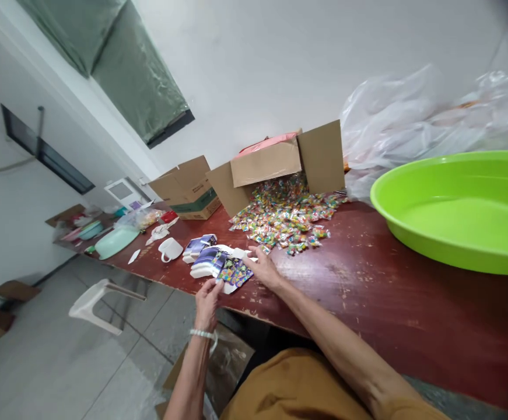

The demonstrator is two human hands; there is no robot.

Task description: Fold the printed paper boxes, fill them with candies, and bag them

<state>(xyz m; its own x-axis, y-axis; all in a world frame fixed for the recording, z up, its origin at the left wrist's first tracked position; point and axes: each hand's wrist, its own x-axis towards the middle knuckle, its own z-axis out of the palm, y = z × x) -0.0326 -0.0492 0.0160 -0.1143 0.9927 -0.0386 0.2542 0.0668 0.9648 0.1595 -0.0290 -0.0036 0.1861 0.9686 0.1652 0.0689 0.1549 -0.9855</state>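
Note:
A flattened purple carton with a colourful print lies between my two hands near the front edge of the table. My left hand pinches its lower left edge between thumb and fingers. At its upper right side, my right hand has its fingers closed on the edge by a white flap. Just behind and to the left are a stack of similar folded cartons and another small stack. Beyond my right hand, a heap of small wrapped candies spills from a cardboard box lying on its side.
A large green basin stands on the right of the red table, with clear plastic bags behind. To the left are a white mug, a second cardboard box and a pale green tray. A white stool stands on the floor.

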